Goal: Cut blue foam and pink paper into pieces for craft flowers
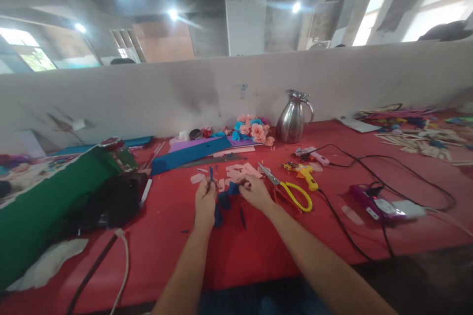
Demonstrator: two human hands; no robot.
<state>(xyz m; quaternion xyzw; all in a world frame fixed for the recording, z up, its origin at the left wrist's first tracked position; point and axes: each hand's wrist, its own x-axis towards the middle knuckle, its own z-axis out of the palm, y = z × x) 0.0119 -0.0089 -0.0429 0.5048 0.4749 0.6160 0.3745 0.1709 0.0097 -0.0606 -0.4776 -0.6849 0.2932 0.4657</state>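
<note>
My left hand (206,202) is closed on a narrow dark blue paper strip (211,173) that sticks up above the fingers. To its right, my right hand (254,191) pinches a dark blue paper piece (233,188) between thumb and fingers. Below and between the hands lie more blue paper pieces (223,200), partly hidden by the left hand. Pink paper scraps (242,171) are spread just beyond the fingers. Scissors with yellow and red handles (291,192) rest beside my right hand, blades pointing away from me.
A yellow glue gun (306,175) and a pink glue gun (318,157) lie at right, their cords running past a purple power strip (377,202). Behind are a steel jug (293,120), paper flowers (254,129) and a blue sheet (190,153). A green board (55,202) stands left.
</note>
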